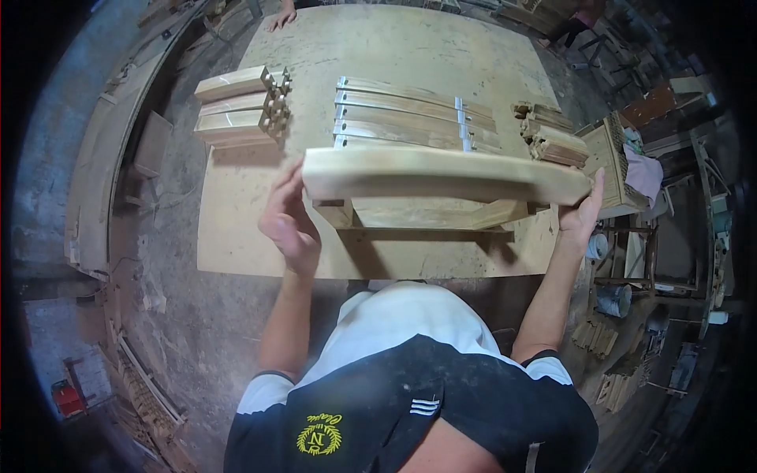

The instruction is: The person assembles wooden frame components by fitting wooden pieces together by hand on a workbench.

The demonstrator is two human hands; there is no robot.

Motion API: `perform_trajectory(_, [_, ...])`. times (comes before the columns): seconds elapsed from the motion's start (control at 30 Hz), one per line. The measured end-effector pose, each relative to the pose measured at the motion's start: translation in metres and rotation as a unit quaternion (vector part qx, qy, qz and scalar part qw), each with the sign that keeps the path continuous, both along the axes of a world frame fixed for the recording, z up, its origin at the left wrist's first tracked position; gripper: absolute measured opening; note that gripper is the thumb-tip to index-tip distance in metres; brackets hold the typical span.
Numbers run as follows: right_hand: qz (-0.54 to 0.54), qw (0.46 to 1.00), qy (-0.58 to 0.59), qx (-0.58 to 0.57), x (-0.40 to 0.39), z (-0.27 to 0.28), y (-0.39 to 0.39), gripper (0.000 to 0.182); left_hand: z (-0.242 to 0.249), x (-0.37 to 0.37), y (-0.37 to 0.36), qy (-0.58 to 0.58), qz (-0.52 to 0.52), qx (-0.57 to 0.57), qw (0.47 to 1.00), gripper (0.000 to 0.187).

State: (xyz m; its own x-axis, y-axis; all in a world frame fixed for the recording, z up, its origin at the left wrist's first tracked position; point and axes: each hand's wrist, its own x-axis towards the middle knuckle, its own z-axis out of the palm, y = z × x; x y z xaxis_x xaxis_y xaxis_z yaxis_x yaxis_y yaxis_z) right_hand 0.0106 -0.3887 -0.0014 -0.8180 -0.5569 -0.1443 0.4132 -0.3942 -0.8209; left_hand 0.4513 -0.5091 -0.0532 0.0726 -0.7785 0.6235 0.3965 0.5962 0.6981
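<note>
A wooden frame [441,175] with a broad, slightly curved front board is held above the near part of the pale worktable [236,236]. My left hand [290,217] grips its left end, and my right hand [582,206] grips its right end. Behind the front board, short side pieces and another rail show lower down. Just beyond it lie several long wooden slats [394,114] in a row, with metal strips across them. The fingertips of both hands are partly hidden by the wood.
Stacked wooden blocks [236,106] lie at the table's left, and more wooden pieces [552,134] at its right. Another person's hand [281,17] rests on the far left edge. A wooden crate [611,169] with a pink cloth [644,173] stands on the right.
</note>
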Motion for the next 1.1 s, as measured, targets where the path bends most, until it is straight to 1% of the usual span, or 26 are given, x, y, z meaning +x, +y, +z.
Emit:
perform_trajectory(0.03, [-0.041, 0.999, -0.014, -0.009, 0.007, 0.007, -0.003, 0.033, -0.004, 0.0, 0.003, -0.018, 0.015, -0.005, 1.0, 0.059])
perform_trajectory(0.1, [-0.049, 0.999, -0.007, -0.017, 0.01, 0.005, 0.0, 0.028, -0.003, -0.004, 0.005, -0.027, 0.045, -0.01, 0.999, 0.047])
perform_trajectory(0.2, [-0.054, 0.998, 0.007, -0.038, -0.006, -0.012, 0.005, 0.024, 0.007, -0.005, -0.001, -0.021, 0.053, 0.037, 0.998, 0.045])
perform_trajectory(0.27, [-0.063, 0.997, 0.02, -0.036, -0.01, -0.018, 0.003, 0.022, 0.023, -0.005, -0.002, -0.095, 0.044, 0.143, 0.984, 0.045])
perform_trajectory(0.3, [-0.067, 0.995, 0.072, -0.019, -0.008, -0.024, 0.003, 0.021, 0.029, -0.01, -0.005, -0.133, 0.028, 0.193, 0.972, 0.046])
perform_trajectory(0.37, [-0.113, 0.976, 0.185, 0.02, -0.003, -0.029, 0.007, 0.022, 0.014, -0.01, -0.008, -0.126, 0.054, 0.16, 0.978, 0.048])
perform_trajectory(0.43, [-0.087, 0.97, 0.223, 0.05, 0.0, -0.021, 0.013, 0.023, -0.001, -0.01, -0.007, -0.096, 0.045, 0.145, 0.984, 0.05])
perform_trajectory(0.47, [-0.084, 0.974, 0.201, 0.056, 0.007, -0.013, 0.012, 0.018, -0.007, -0.01, -0.007, -0.074, 0.038, 0.151, 0.985, 0.051])
perform_trajectory(0.5, [-0.073, 0.98, 0.173, 0.063, 0.013, -0.004, 0.012, 0.013, -0.006, -0.012, -0.007, -0.09, 0.061, 0.118, 0.987, 0.05])
perform_trajectory(0.53, [-0.044, 0.975, 0.195, 0.101, 0.007, -0.001, 0.016, 0.013, -0.004, -0.013, -0.007, -0.104, 0.091, 0.084, 0.987, 0.05])
perform_trajectory(0.57, [-0.006, 0.967, 0.216, 0.136, 0.001, 0.001, 0.02, 0.012, -0.006, -0.014, -0.008, -0.105, 0.097, 0.069, 0.987, 0.049])
perform_trajectory(0.6, [0.008, 0.972, 0.188, 0.143, 0.0, 0.003, 0.025, 0.012, -0.006, -0.014, -0.01, -0.104, 0.11, 0.051, 0.987, 0.048])
perform_trajectory(0.63, [0.024, 0.976, 0.162, 0.144, -0.002, 0.006, 0.027, 0.013, -0.009, -0.011, -0.012, -0.094, 0.074, 0.055, 0.991, 0.049])
perform_trajectory(0.67, [0.044, 0.98, 0.136, 0.142, -0.004, 0.009, 0.027, 0.014, -0.006, -0.012, -0.013, -0.109, 0.066, 0.069, 0.989, 0.051])
perform_trajectory(0.7, [0.007, 0.977, 0.158, 0.145, 0.001, 0.006, 0.023, 0.014, 0.0, -0.015, -0.013, -0.122, 0.061, 0.078, 0.988, 0.053])
perform_trajectory(0.73, [0.002, 0.974, 0.175, 0.143, -0.001, 0.001, 0.023, 0.014, 0.007, -0.016, -0.013, -0.136, 0.057, 0.085, 0.985, 0.055])
perform_trajectory(0.77, [-0.004, 0.972, 0.191, 0.136, -0.004, -0.008, 0.023, 0.014, 0.002, -0.016, -0.019, -0.144, 0.101, 0.08, 0.981, 0.058])
perform_trajectory(0.8, [-0.009, 0.969, 0.211, 0.126, -0.007, -0.009, 0.02, 0.014, 0.005, -0.016, -0.02, -0.147, 0.07, 0.083, 0.983, 0.057])
perform_trajectory(0.83, [-0.032, 0.969, 0.216, 0.113, 0.001, -0.006, 0.018, 0.011, 0.006, -0.011, -0.02, -0.145, 0.042, 0.084, 0.985, 0.056])
perform_trajectory(0.87, [-0.029, 0.972, 0.206, 0.111, 0.002, -0.003, 0.015, 0.011, 0.007, -0.006, -0.019, -0.144, 0.019, 0.087, 0.986, 0.055])
perform_trajectory(0.9, [-0.022, 0.974, 0.195, 0.114, 0.001, -0.003, 0.016, 0.01, 0.003, 0.009, -0.027, -0.174, -0.03, 0.094, 0.98, 0.047])
perform_trajectory(0.93, [-0.013, 0.975, 0.183, 0.122, 0.002, -0.006, 0.018, 0.01, 0.02, 0.003, -0.019, -0.165, -0.018, 0.077, 0.983, 0.045])
perform_trajectory(1.0, [0.001, 0.979, 0.175, 0.103, -0.001, -0.013, 0.019, 0.01, 0.064, -0.015, 0.002, -0.144, 0.004, 0.052, 0.988, 0.045])
perform_trajectory(1.03, [0.007, 0.981, 0.169, 0.096, -0.004, -0.016, 0.019, 0.01, 0.088, -0.029, 0.015, -0.158, 0.029, 0.008, 0.987, 0.051])
perform_trajectory(1.07, [0.0, 0.981, 0.178, 0.077, -0.003, -0.017, 0.019, 0.01, 0.112, -0.044, 0.024, -0.302, 0.072, -0.078, 0.947, 0.053])
perform_trajectory(1.1, [-0.007, 0.981, 0.187, 0.06, -0.002, -0.019, 0.019, 0.011, 0.132, -0.061, 0.032, -0.439, 0.112, -0.157, 0.877, 0.054])
